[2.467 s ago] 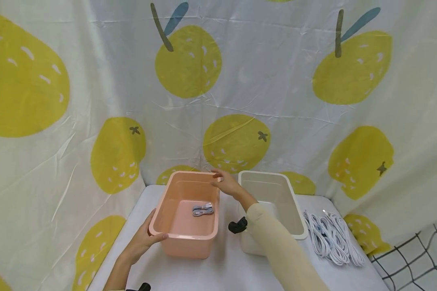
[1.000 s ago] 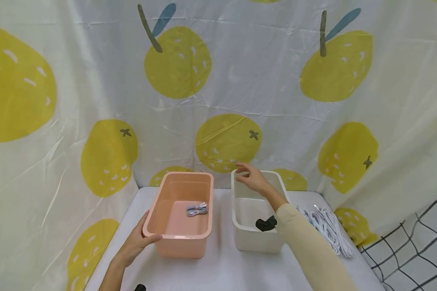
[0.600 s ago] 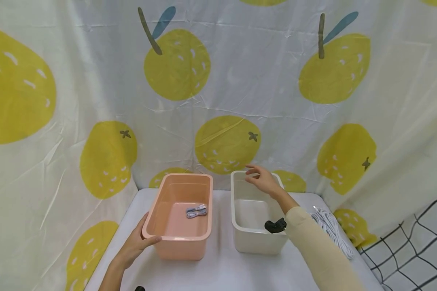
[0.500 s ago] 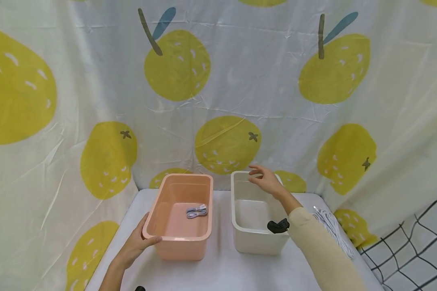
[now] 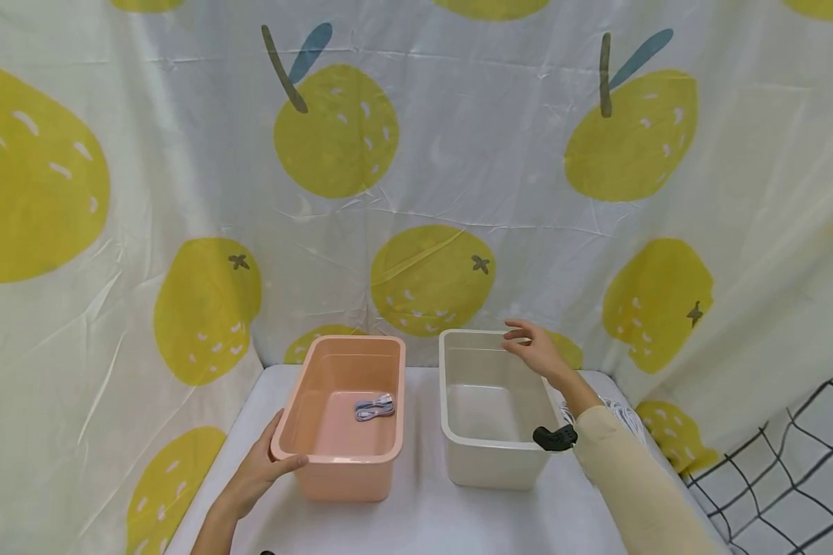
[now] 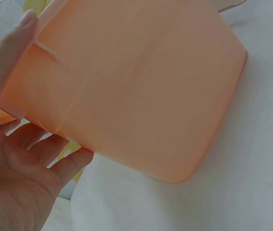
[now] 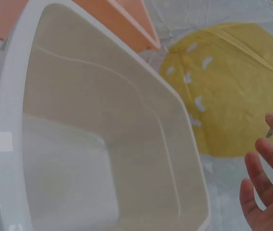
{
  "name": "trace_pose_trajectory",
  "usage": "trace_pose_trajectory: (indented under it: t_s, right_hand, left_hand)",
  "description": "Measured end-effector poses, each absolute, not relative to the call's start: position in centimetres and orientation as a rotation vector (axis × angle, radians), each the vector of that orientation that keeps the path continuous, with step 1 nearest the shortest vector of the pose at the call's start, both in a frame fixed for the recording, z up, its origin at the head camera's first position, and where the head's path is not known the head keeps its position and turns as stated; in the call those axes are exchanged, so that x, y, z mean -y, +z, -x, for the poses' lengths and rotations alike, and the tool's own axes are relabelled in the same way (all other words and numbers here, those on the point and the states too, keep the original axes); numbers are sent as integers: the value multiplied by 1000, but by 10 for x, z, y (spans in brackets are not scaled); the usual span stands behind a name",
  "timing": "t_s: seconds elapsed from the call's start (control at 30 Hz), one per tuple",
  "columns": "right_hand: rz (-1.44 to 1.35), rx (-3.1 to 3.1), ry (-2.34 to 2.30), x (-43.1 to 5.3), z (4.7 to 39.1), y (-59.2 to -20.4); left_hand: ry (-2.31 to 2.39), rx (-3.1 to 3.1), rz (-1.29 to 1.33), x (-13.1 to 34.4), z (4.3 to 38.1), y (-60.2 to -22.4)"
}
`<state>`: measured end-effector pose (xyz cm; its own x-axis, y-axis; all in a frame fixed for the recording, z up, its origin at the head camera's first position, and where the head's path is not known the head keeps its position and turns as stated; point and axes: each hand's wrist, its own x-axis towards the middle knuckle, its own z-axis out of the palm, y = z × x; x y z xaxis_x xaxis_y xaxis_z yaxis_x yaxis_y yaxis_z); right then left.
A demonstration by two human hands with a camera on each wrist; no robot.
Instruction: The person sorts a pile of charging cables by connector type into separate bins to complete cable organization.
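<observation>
My left hand point(image 5: 258, 466) grips the near left corner of a peach plastic bin point(image 5: 347, 479); in the left wrist view the thumb lies along the rim and the fingers go around the side. A small bundled grey-white cable point(image 5: 374, 407) lies inside, toward the right wall. Beside it stands a cream plastic bin point(image 5: 493, 466), with nothing visible in it. Over that bin's far right rim hovers my right hand point(image 5: 537, 354), holding nothing, its fingers loosely bent and apart. The right wrist view shows the hand point(image 7: 271, 183) clear of the rim.
Coiled white cables point(image 5: 625, 416) lie right of the cream bin, partly hidden by my right sleeve point(image 5: 639, 478). A lemon-print curtain point(image 5: 527, 185) hangs behind the white table point(image 5: 423, 524). A black wire grid point(image 5: 784, 470) stands at the right.
My right hand has moved right, from the peach bin's far right rim across the cream bin to its far right side. The left hand stays on the peach bin. The view has shifted slightly.
</observation>
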<state>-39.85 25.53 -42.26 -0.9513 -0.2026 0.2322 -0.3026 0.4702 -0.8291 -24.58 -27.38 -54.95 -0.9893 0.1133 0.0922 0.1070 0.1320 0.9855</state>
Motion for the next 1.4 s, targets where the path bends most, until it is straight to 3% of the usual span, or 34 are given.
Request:
trace_pose_trajectory:
  t_s: [1.03,1.4]
  right_hand:
    - [-171,2618,1372,-364,354,-452]
    - [-64,2648,1331,-388,337,-479]
  left_hand:
    - [2042,-2391,-229,278,249,-552]
    - [2045,-2378,-206,275,247,-550]
